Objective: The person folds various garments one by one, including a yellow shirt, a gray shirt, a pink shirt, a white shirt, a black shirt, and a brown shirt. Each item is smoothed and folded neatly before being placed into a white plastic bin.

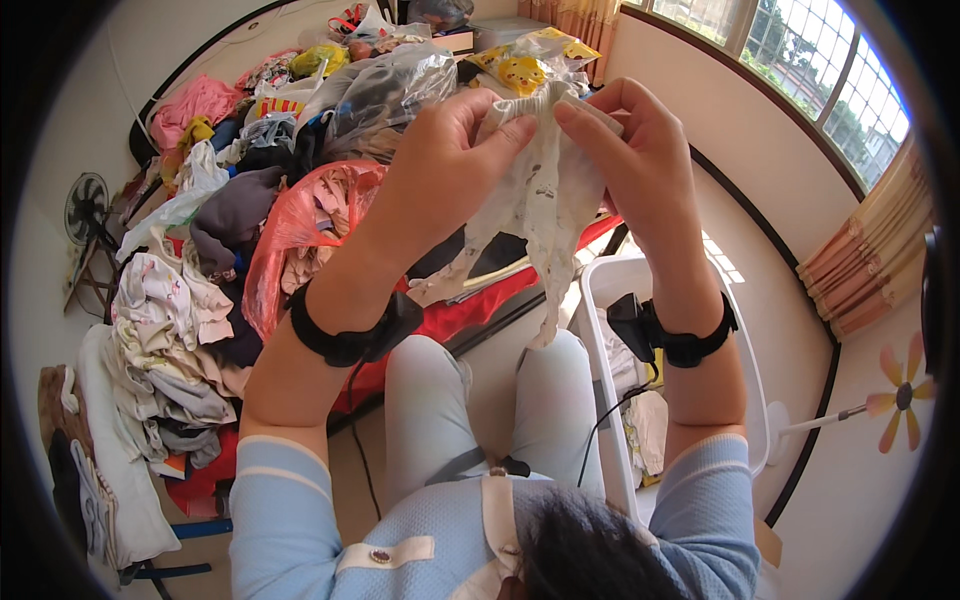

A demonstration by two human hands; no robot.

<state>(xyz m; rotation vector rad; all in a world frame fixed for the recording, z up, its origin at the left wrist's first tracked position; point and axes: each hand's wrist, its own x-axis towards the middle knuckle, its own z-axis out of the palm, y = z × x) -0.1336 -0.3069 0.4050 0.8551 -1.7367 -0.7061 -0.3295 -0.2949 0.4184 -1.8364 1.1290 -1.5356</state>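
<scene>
Both hands hold up a pair of small pale pants [544, 180] with an elastic waistband and a faint print. My left hand [469, 154] pinches one side of the waistband between thumb and fingers. The other side is gripped by my right hand [637, 135], its thumb near the middle of the band. The legs of the garment hang down, one reaching my knee. Beyond and to the left lies a red plastic bag [274, 247] of pinkish clothes, beside a heap of light clothes [161, 300]. To the right stands a white plastic tub [596, 315] with folded garments inside.
A bed or low platform edged in red cloth [457, 319] carries heaped clothes and clear plastic bags [405, 82]. A yellow printed bag [525, 71] lies at the back. A fan [86, 206] stands far left; a flower-shaped pinwheel or fan [904, 394] is at right. Cables hang from both wrist-worn devices.
</scene>
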